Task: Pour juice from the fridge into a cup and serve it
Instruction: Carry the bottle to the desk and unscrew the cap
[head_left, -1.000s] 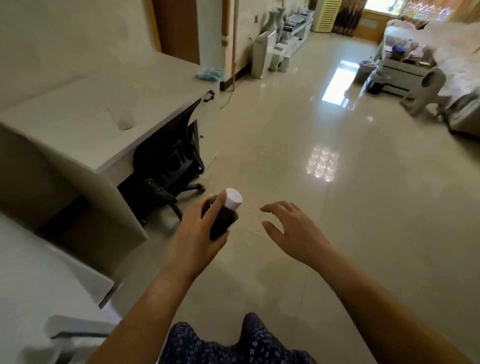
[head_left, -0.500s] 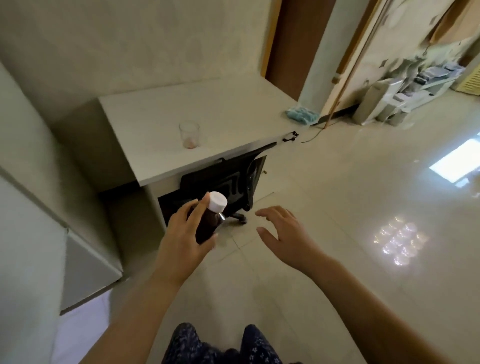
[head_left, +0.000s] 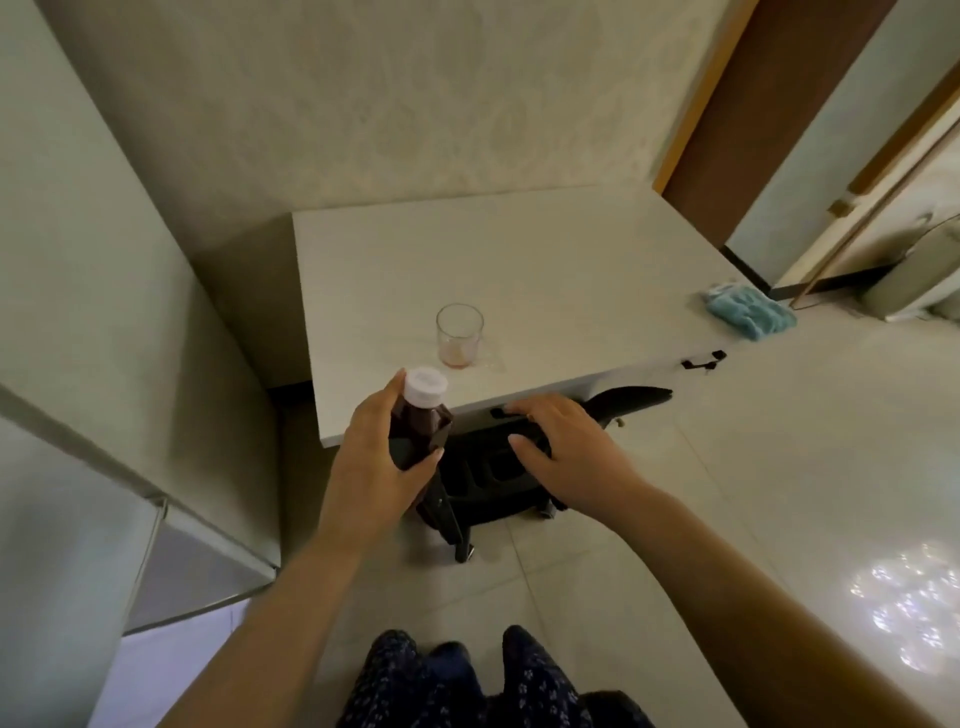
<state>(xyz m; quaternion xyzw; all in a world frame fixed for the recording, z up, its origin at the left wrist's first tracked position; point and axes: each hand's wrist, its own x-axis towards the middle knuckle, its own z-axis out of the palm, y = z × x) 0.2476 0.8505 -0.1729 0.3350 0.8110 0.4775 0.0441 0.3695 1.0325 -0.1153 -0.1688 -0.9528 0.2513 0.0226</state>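
My left hand (head_left: 371, 457) grips a dark juice bottle (head_left: 418, 423) with a white cap, held upright just in front of the white table's (head_left: 545, 270) near edge. A clear glass cup (head_left: 459, 335) with a little reddish liquid at its bottom stands on the table just beyond the bottle. My right hand (head_left: 563, 447) hovers with fingers spread over the back of a black office chair (head_left: 498, 467) tucked under the table. It holds nothing.
The fridge (head_left: 78, 467) stands at my left with its door ajar. A blue cloth (head_left: 750, 312) lies at the table's right end. A brown door and a white appliance are at the far right. Shiny tiled floor stretches to the right.
I have turned and come closer to the table. The bottle is now right at the table edge near the cup, and my right hand has reached over the chair back.
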